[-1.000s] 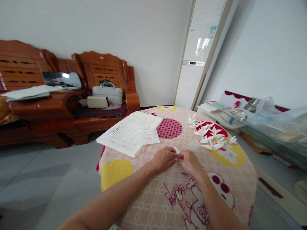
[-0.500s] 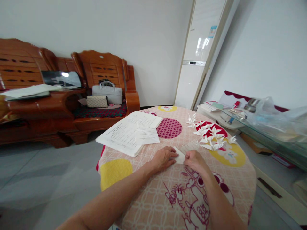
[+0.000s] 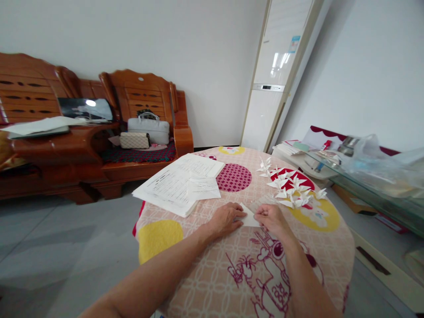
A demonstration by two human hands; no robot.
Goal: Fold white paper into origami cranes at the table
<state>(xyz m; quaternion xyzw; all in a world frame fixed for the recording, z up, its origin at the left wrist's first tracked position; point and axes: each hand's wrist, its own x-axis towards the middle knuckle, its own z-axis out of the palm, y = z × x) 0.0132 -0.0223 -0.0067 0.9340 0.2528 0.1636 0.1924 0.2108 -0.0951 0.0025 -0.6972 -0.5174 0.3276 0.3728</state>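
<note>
Right hand (image 3: 272, 219) shifted onto folded paper (image 3: 249, 219), pinching its edge | left hand (image 3: 226, 218) open, pressing it flat

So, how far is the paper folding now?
Done: a cluster of folded white figures lies on the table. In hand: the left hand presses a small, partly folded paper flat, and the right hand touches its edge. Left: this piece is not yet shaped like the others, and a stack of sheets lies unfolded.

Left hand (image 3: 227, 219) flat, palm down; right hand (image 3: 272, 219) curled, fingertips together.
</note>
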